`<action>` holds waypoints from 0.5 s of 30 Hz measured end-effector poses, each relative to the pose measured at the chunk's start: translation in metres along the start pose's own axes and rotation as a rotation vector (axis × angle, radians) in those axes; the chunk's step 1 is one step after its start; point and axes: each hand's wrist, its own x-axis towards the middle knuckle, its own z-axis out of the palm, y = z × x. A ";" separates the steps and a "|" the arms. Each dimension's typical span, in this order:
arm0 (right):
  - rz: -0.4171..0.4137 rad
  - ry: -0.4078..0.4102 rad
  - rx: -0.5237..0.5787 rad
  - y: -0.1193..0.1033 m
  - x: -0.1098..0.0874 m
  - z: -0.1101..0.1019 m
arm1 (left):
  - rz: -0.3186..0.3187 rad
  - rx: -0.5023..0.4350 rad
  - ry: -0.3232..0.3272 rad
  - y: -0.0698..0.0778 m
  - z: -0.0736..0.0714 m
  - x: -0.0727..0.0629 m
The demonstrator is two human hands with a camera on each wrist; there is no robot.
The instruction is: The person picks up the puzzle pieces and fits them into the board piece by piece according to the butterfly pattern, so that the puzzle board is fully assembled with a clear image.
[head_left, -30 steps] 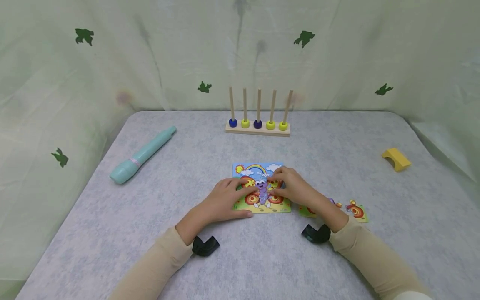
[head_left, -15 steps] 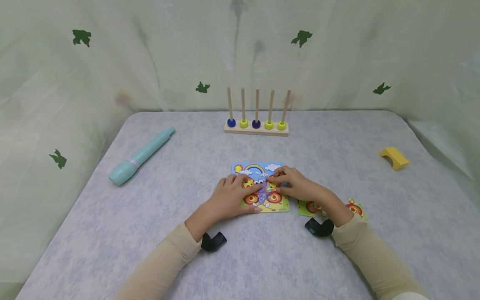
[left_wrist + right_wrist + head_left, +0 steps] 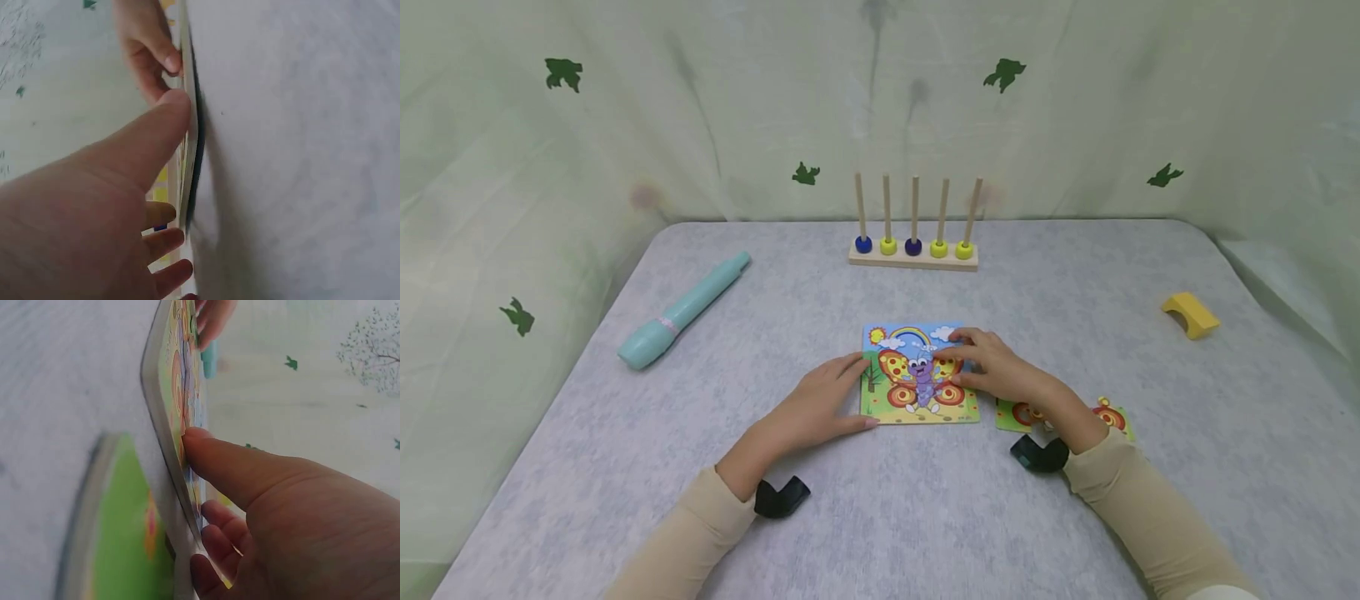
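Observation:
A square butterfly jigsaw puzzle (image 3: 917, 404) lies flat on the table, its picture showing a purple-bodied butterfly under a rainbow. My left hand (image 3: 808, 408) is at its left side, thumb near the lower left corner and fingers spread along the edge. Over the upper right part, my right hand (image 3: 996, 364) rests fingertips and thumb on the picture; in the right wrist view its thumb (image 3: 206, 447) touches the puzzle's surface. Beside the board, partly hidden by the right forearm, lie loose puzzle pieces (image 3: 1015, 415) in green and red, with another piece (image 3: 1112, 417) farther right.
At the back stands a wooden peg rack (image 3: 913, 261) with blue and yellow beads. To the left lies a turquoise toy microphone (image 3: 688, 308), and at the right a yellow arch block (image 3: 1191, 315). A pale curtain (image 3: 715, 100) hangs behind the table.
The left hand has slid left off the butterfly to the puzzle's left edge, uncovering the left wing and tree. The right hand has stayed almost in place on the right wing.

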 end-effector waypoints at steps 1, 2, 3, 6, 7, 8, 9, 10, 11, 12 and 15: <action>0.002 -0.002 0.003 0.000 0.000 0.000 | 0.001 -0.028 0.011 -0.003 0.001 -0.001; 0.007 -0.005 0.010 0.001 0.000 0.000 | 0.003 -0.049 0.019 -0.006 0.002 -0.001; 0.007 -0.008 0.019 0.001 0.001 0.000 | 0.008 -0.070 0.028 -0.008 0.004 -0.001; 0.013 -0.015 0.084 0.001 0.000 -0.002 | 0.031 -0.107 0.051 -0.014 0.008 -0.001; 0.022 -0.019 0.122 0.001 -0.001 -0.003 | 0.038 -0.113 0.058 -0.015 0.009 -0.001; 0.035 -0.024 0.172 0.000 -0.002 -0.005 | 0.043 -0.117 0.062 -0.016 0.009 -0.001; 0.047 -0.025 0.223 -0.001 -0.003 -0.007 | 0.049 -0.123 0.067 -0.016 0.010 -0.001; 0.057 -0.023 0.269 -0.002 -0.004 -0.009 | 0.052 -0.127 0.069 -0.016 0.010 -0.001; 0.064 -0.019 0.303 -0.004 -0.006 -0.012 | 0.051 -0.129 0.069 -0.017 0.010 0.000; 0.071 -0.013 0.331 -0.006 -0.007 -0.015 | 0.052 -0.132 0.069 -0.017 0.010 0.000; 0.061 0.027 0.342 -0.014 -0.012 -0.026 | 0.044 -0.129 0.068 -0.016 0.010 0.000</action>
